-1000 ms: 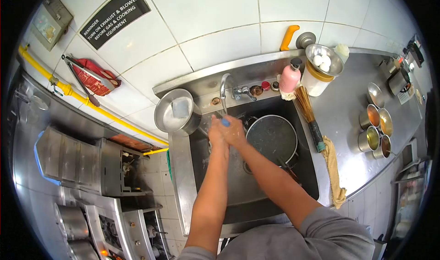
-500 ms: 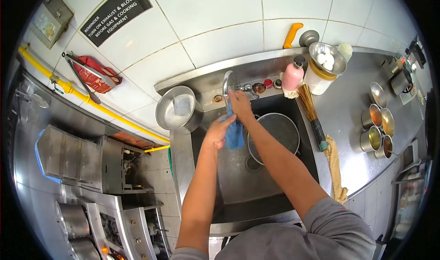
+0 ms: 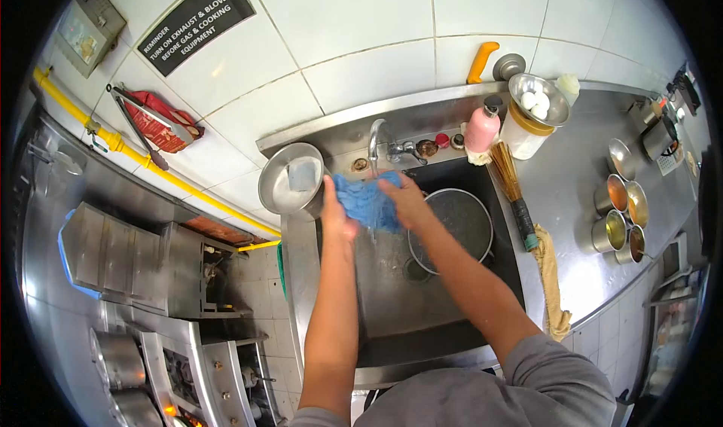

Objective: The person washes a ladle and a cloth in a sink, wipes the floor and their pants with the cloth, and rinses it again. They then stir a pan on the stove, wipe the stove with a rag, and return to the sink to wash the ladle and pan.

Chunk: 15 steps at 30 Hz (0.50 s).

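Observation:
A wet blue cloth (image 3: 367, 203) is stretched between my two hands over the sink (image 3: 403, 314), below the curved metal faucet (image 3: 378, 131). My left hand (image 3: 335, 210) grips the cloth's left side, the fingers partly hidden behind it. On the other side, my right hand (image 3: 407, 201) is closed on the cloth's right edge. Water runs down by the cloth into the sink. A large round pot (image 3: 452, 227) sits in the sink, to the right of my right forearm. Just left of the faucet stands a metal pot (image 3: 290, 186) with a pale square thing inside.
Along the back ledge stand a pink pump bottle (image 3: 483, 126) and a white container topped by a metal bowl (image 3: 556, 111) of eggs. A stick brush (image 3: 514, 193) and tan cloth (image 3: 553, 284) lie right of the sink. Several metal cups (image 3: 608, 231) stand farther right. A burner flame (image 3: 172, 410) shows lower left.
My hands have come down from the faucet and moved apart. The cloth, bunched and hanging before, is now spread between them. My right hand has left the spout.

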Tool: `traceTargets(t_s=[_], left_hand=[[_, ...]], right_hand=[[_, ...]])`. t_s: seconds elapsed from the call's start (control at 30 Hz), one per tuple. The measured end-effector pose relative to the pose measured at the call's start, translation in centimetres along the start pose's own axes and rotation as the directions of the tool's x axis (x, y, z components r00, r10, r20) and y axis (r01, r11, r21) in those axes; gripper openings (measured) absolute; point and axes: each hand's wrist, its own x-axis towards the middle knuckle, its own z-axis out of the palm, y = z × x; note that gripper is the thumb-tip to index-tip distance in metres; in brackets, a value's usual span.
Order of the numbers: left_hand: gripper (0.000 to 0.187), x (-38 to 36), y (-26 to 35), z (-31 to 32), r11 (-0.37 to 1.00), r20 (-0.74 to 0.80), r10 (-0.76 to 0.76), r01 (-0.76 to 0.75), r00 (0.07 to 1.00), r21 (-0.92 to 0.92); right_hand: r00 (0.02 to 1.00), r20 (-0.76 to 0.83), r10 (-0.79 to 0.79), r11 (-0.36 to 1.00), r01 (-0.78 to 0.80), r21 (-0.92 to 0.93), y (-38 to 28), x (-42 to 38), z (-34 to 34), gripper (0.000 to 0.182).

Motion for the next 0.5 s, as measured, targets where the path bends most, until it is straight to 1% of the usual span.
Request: traceTargets(t_s=[0.03,0.07,0.1,0.13,0.17,0.2,0.23,0.27,0.3,0.33,0.37,0.4,0.43,0.47,0.5], left_hand=[[0.035,3.0,-2.0,-4.0,0.996,0.215,0.016,0.004,0.976,-0.091],[0.035,6.0,-4.0,-8.1,0.983,0.43,0.032,0.049,0.902,-0.175],[0.035,8.9,-6.0,-12.0,0.966,0.614,0.046,0.121,0.788,-0.228],[0.035,7.5,-6.5,-10.1,0.965,0.613,0.044,0.125,0.789,-0.23],[0.034,4.6,-7.0,-6.1,0.985,0.291,0.102,-0.057,0.951,-0.161],[0.033,2.9,-7.4,-3.2,0.979,-0.057,0.201,-0.203,0.978,-0.027],[0.033,2.8,-8.0,-2.5,0.979,-0.056,0.202,-0.204,0.978,-0.025],[0.032,2.5,-8.4,-1.8,0.978,-0.172,0.205,-0.195,0.963,0.073],[0.032,2.2,-8.5,-1.3,0.971,-0.285,0.215,-0.172,0.934,0.168],[0.032,1.7,-8.5,-1.2,0.984,-0.263,0.177,-0.175,0.948,0.034],[0.032,3.9,-8.8,-4.2,0.985,-0.263,0.173,-0.172,0.949,0.029],[0.031,7.9,-9.2,-9.6,0.993,-0.092,0.12,-0.119,0.988,0.009],[0.032,10.0,-9.3,-12.7,0.998,0.078,0.067,-0.067,0.995,-0.001],[0.025,6.1,-8.0,-7.5,0.846,-0.214,0.389,-0.255,0.896,0.468],[0.025,3.3,-6.4,-4.0,0.842,-0.214,0.394,-0.258,0.894,0.474]], right_hand=[[0.992,-0.098,-0.075,0.997,0.074,-0.017,0.3,-0.4,1.6,0.033],[0.992,-0.101,-0.074,0.997,0.073,-0.018,-0.3,-1.6,3.4,0.033],[0.985,-0.104,-0.136,0.965,0.108,-0.241,-1.7,-3.2,5.3,0.027],[0.977,-0.095,-0.193,0.882,0.13,-0.452,-2.4,-4.1,6.1,0.022],[0.977,-0.096,-0.192,0.882,0.129,-0.454,-0.8,-3.0,4.6,0.022],[0.955,-0.184,-0.231,0.8,0.078,-0.595,2.1,-0.7,1.9,0.027],[0.923,-0.263,-0.28,0.702,0.009,-0.712,3.8,0.6,0.5,0.031],[0.923,-0.264,-0.279,0.703,0.009,-0.711,3.6,0.6,0.7,0.031],[0.924,-0.254,-0.287,0.685,0.013,-0.729,3.5,0.5,0.9,0.026],[0.923,-0.245,-0.295,0.664,0.014,-0.747,3.3,0.3,0.9,0.022],[0.923,-0.246,-0.295,0.66,0.012,-0.751,3.1,-0.1,1.4,0.022],[0.934,-0.214,-0.285,0.675,0.037,-0.737,3.2,-0.7,2.6,0.023],[0.945,-0.18,-0.273,0.691,0.062,-0.72,3.4,-1.1,3.3,0.024],[0.956,-0.172,-0.239,0.691,0.043,-0.722,3.6,-0.8,3.1,0.028],[0.956,-0.17,-0.239,0.695,0.046,-0.717,3.6,0.1,2.6,0.028]])
